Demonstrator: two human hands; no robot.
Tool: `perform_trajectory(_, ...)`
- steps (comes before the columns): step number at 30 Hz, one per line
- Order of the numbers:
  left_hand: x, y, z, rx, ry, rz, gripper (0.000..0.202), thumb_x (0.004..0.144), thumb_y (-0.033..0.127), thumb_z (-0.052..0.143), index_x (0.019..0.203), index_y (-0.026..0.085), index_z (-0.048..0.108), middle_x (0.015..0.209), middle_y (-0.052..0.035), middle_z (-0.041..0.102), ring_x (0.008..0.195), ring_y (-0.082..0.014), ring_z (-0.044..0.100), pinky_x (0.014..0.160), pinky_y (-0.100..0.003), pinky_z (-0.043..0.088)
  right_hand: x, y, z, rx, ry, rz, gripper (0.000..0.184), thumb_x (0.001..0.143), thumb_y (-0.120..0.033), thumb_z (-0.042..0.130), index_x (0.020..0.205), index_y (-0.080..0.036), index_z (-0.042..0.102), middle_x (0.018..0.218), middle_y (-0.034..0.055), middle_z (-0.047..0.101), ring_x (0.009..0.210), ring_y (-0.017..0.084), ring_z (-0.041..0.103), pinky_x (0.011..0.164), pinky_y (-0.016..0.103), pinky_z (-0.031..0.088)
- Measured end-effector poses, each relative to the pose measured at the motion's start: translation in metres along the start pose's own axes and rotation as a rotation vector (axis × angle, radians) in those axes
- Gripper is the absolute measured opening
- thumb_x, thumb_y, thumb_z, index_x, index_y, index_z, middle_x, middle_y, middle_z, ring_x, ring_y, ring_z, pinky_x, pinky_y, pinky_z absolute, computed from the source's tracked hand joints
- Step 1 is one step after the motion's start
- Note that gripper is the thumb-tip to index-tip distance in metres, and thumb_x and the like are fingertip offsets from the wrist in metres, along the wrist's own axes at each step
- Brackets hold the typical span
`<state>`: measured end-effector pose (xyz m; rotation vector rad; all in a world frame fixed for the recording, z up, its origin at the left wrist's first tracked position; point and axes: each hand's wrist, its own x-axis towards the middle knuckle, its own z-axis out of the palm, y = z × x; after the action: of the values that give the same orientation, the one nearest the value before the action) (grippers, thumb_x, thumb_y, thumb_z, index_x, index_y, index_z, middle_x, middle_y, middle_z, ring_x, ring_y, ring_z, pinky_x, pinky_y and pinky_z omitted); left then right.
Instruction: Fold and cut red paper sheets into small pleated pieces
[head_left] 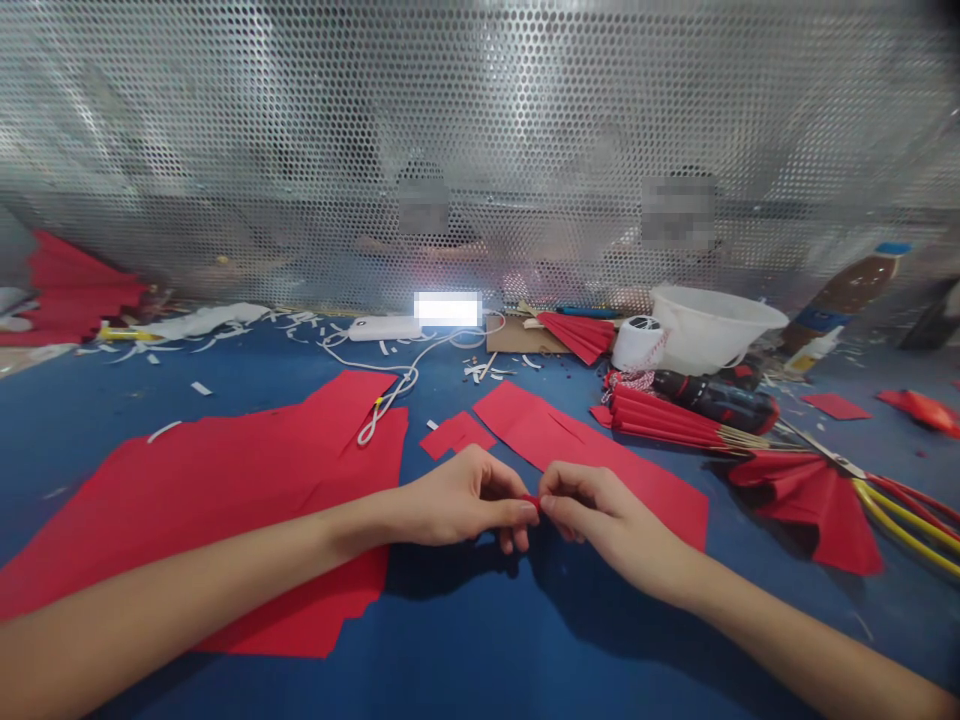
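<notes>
A small scrap of red paper (531, 500) is pinched between the fingertips of a person's left hand (465, 500) and right hand (604, 515), both curled nearly closed above a blue work surface (465, 665), the right hand overlapping a long red paper sheet (600, 450) and a larger cut red sheet (202, 500) spread to the left. To the right lie a folded red paper fan (664, 420) on thin wooden ribs, a black cordless drill (716, 400), a white plastic basin (712, 330) and yellow-handled scissors (832, 455), while a white cable (405, 385) and power bank (382, 328) sit at the far edge before a perforated metal screen (480, 110)
</notes>
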<state>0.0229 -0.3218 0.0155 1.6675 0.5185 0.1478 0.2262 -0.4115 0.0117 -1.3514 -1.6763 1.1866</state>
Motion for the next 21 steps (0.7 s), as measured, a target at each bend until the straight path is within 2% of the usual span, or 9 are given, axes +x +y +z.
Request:
perform_trajectory(4, 0.0, -0.001, 0.001, -0.034, -0.025, 0.005, 0.032, 0.093, 0.042, 0.065, 0.092, 0.011, 0.075, 0.082, -0.0099, 0.076, 0.065, -0.0122, 0.069, 0.046, -0.015, 0.04, -0.003, 0.002, 0.005, -0.153, 0.083, -0.065, 0.019, 0.096, -0.025, 0.053, 0.078, -0.019, 0.058, 0.065, -0.0041, 0.055, 0.058, 0.011, 0.047, 0.052, 0.022, 0.034)
perform_trajectory(8, -0.001, 0.0, 0.008, -0.026, 0.05, -0.019, 0.032, 0.094, 0.039, 0.061, 0.088, 0.011, 0.074, 0.079, -0.0083, 0.075, 0.061, -0.0113, 0.067, 0.043, -0.014, 0.038, -0.007, 0.008, 0.013, -0.408, 0.25, -0.245, 0.013, 0.091, -0.021, 0.057, 0.078, -0.019, 0.059, 0.063, -0.0043, 0.057, 0.054, 0.01, 0.05, 0.051, 0.022, 0.035)
perform_trajectory(12, 0.001, 0.002, 0.013, 0.001, 0.099, -0.04, 0.027, 0.092, 0.032, 0.059, 0.085, 0.011, 0.074, 0.076, -0.0058, 0.073, 0.058, -0.0109, 0.066, 0.041, -0.014, 0.038, -0.006, 0.013, 0.017, -0.566, 0.431, -0.413, 0.008, 0.089, -0.019, 0.06, 0.081, -0.019, 0.062, 0.062, -0.0038, 0.058, 0.053, 0.01, 0.053, 0.053, 0.022, 0.038)
perform_trajectory(16, 0.002, -0.001, 0.011, -0.037, 0.092, -0.033, 0.023, 0.09, 0.028, 0.059, 0.086, 0.011, 0.074, 0.077, -0.0056, 0.074, 0.058, -0.0105, 0.066, 0.042, -0.013, 0.038, -0.005, 0.011, 0.016, -0.502, 0.395, -0.449, 0.006, 0.091, -0.019, 0.059, 0.091, -0.019, 0.065, 0.064, -0.0037, 0.061, 0.053, 0.01, 0.056, 0.052, 0.02, 0.04)
perform_trajectory(21, 0.002, -0.004, 0.007, -0.062, 0.061, -0.021, 0.026, 0.091, 0.033, 0.06, 0.09, 0.012, 0.075, 0.081, -0.008, 0.076, 0.062, -0.0119, 0.067, 0.042, -0.014, 0.039, -0.004, 0.005, 0.012, -0.392, 0.315, -0.395, 0.008, 0.091, -0.018, 0.056, 0.088, -0.019, 0.063, 0.06, -0.0047, 0.06, 0.05, 0.009, 0.054, 0.049, 0.018, 0.039)
